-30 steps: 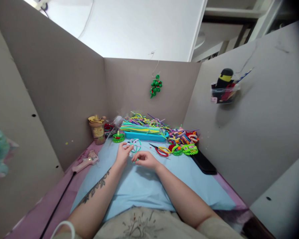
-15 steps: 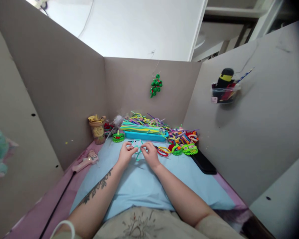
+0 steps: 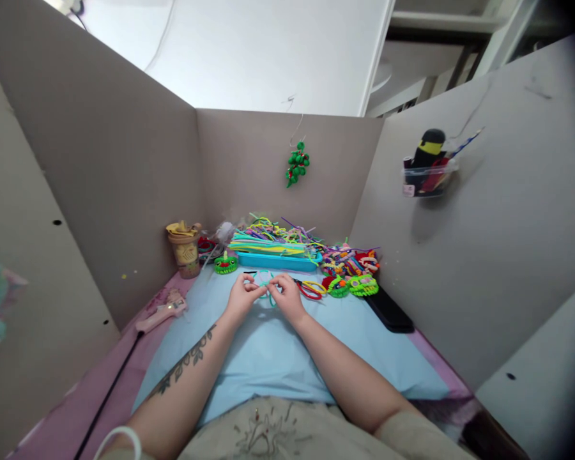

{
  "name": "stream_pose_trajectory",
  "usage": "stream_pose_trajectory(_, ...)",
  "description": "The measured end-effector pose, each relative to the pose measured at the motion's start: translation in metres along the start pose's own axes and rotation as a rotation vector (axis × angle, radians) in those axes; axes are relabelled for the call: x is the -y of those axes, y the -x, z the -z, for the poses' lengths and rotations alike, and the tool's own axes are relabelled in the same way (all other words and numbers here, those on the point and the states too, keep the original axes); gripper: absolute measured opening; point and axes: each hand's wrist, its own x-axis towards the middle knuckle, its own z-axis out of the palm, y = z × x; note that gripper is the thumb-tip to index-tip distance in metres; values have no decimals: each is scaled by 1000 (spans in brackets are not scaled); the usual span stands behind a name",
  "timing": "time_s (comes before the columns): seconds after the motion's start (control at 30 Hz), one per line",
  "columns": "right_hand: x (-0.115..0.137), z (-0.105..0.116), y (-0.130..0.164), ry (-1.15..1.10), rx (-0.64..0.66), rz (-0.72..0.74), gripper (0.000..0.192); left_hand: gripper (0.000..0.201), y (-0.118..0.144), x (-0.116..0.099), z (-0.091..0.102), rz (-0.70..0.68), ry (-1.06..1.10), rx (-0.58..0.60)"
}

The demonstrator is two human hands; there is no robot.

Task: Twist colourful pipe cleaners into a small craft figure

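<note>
Between my two hands is a small looped piece of turquoise pipe cleaner (image 3: 272, 300), partly hidden by my fingers. My left hand (image 3: 244, 296) pinches it from the left, thumb and fingertips together. From the right, my right hand (image 3: 286, 294) pinches it too, its fingertips almost meeting those of the left. Thin turquoise loops show above and below the fingertips. Just right of my right hand lie scissors (image 3: 312, 291) with red and yellow handles. Behind my hands stands a blue tray (image 3: 278, 260) heaped with turquoise and yellow pipe cleaners (image 3: 268, 245).
A pink glue gun (image 3: 165, 314) lies at left by a brown cup (image 3: 185, 255). A green figure (image 3: 225, 263) sits behind my left hand. Green pieces (image 3: 361, 285) and a black case (image 3: 390, 312) lie at right. Grey panels (image 3: 287, 137) enclose the blue-covered table (image 3: 278, 358).
My fingertips have shifted slightly on the turquoise pipe cleaner, and its lower end hangs differently. The view has moved a little. Both hands keep their pinch.
</note>
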Motion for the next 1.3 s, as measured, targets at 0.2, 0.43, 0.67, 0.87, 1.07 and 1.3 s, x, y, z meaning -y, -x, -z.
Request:
stream_pose_trajectory(0.2,3,-1,1,-20,-58,-56,4,47,0,0,0,-8,-15,-2)
stream_pose_trajectory(0.43,5,1,2,38,-73,11,6,48,1,-1,0,15,-1,10)
stream_pose_trajectory(0.67,1,1,1,48,-49,104,8,46,0,1,1,0,7,33)
stream_pose_trajectory(0.87,1,-3,2,51,-1,59,13,45,0,1,2,-2,0,27)
stream_pose_trajectory(1.07,2,-5,1,66,60,68,17,48,0,0,2,11,4,18)
stream_pose_trajectory(1.3,-7,5,-7,-226,83,-101,23,49,-5,3,4,33,24,-13)
